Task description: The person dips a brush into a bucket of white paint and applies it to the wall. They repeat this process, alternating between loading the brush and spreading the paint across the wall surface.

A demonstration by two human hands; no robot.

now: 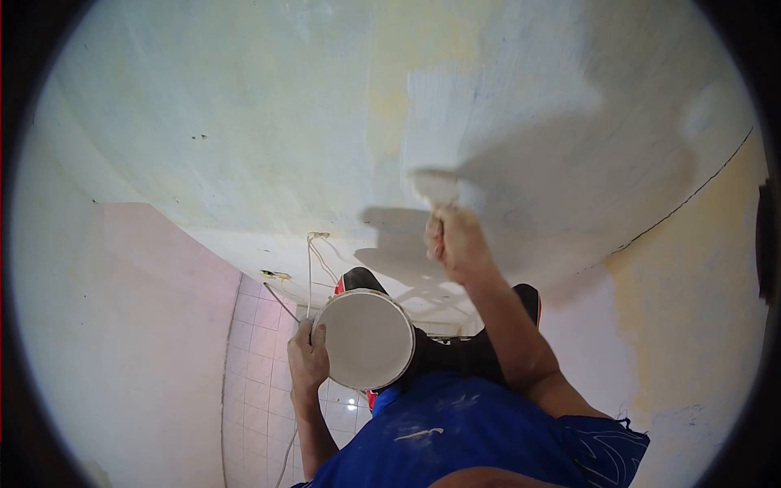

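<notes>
Head view: two hands, one brush, one bucket. Right hand (457,242), fingers clamped round the handle of the brush (435,187), holds its bristles on the far wall (244,106), right of centre. Left hand (307,358) curls its fingers over the rim of the white paint bucket (366,337), near, left of centre. One white cable (311,264) dangles just beyond it.

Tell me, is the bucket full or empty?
Nearly full: smooth white paint fills the bucket almost to its rim, held by the left hand.
</notes>
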